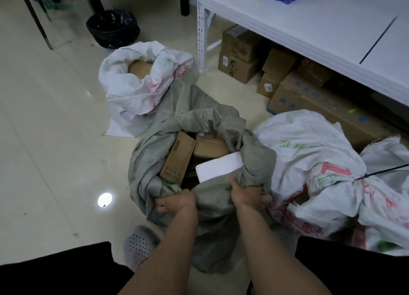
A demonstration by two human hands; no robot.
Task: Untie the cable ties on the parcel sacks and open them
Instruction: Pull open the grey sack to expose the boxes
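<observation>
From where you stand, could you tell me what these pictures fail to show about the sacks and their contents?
- Grey sack: lower contents hidden by its folded cloth and the top boxes, head view.
- Left hand, right hand: fingertips buried in the rim.
- Tied white sack: contents hidden by its cloth; the black cable tie runs off the right edge.
- Box labels: too small and blurred.

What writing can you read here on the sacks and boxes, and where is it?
None is legible.
White sack: red and green print, blurred.
Far sack: red print, blurred.
Box in the grey sack: dark print, too small.
Shelf boxes: labels, unreadable.
</observation>
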